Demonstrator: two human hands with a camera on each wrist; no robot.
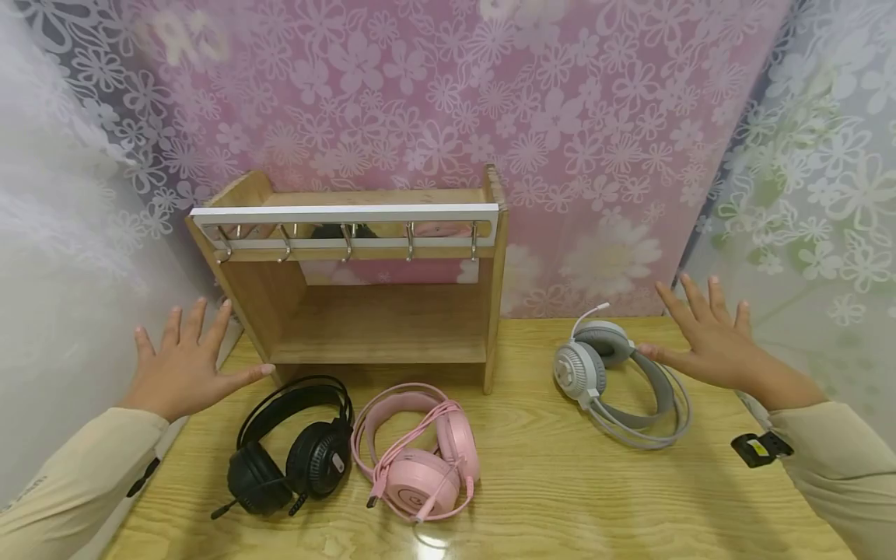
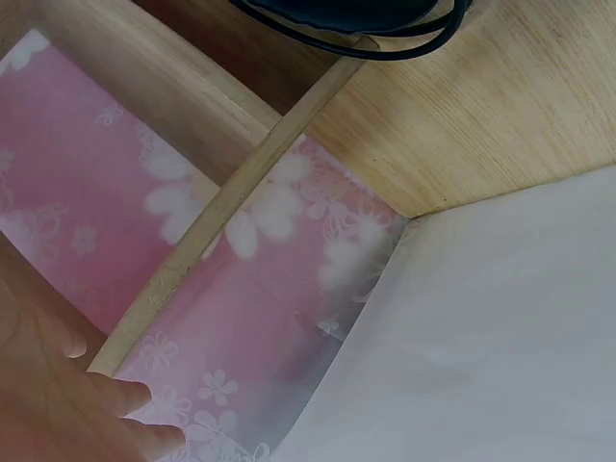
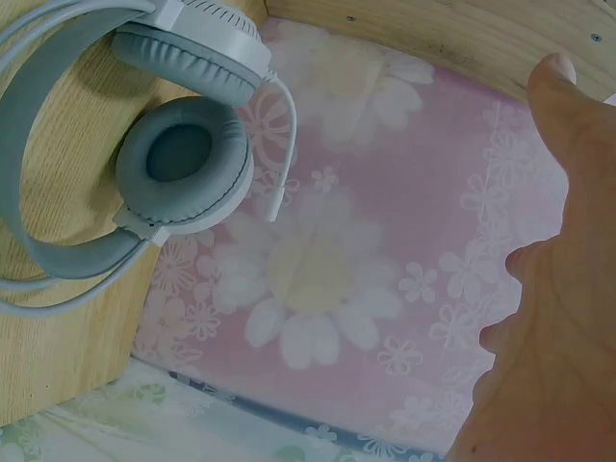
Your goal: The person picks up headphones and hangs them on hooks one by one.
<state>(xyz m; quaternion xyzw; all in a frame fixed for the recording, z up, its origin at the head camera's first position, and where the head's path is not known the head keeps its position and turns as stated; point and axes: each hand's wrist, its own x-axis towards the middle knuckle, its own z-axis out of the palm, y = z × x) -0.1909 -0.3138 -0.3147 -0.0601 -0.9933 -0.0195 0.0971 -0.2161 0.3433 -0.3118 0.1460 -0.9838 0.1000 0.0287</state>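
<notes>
With fingers spread, my left hand (image 1: 183,364) hovers at the left of the table, holding nothing. Closest to it are the black headset (image 1: 297,451) and the left side of the wooden rack (image 1: 378,319). A pink headset (image 1: 418,482), its cable bundled across it, lies right of the black one. My right hand (image 1: 721,350), also spread and free of objects, is above the table's right side. The white and grey headset (image 1: 579,372) lies just left of it, microphone boom pointing up. In the right wrist view its grey ear cushion (image 3: 231,159) shows clearly.
A white rail with several metal hooks (image 1: 346,243) runs across the rack's upper front. Behind stands a pink flowered curtain (image 1: 595,155). Pale sheets (image 1: 826,257) hang along both sides of the wood-grain table (image 1: 546,482).
</notes>
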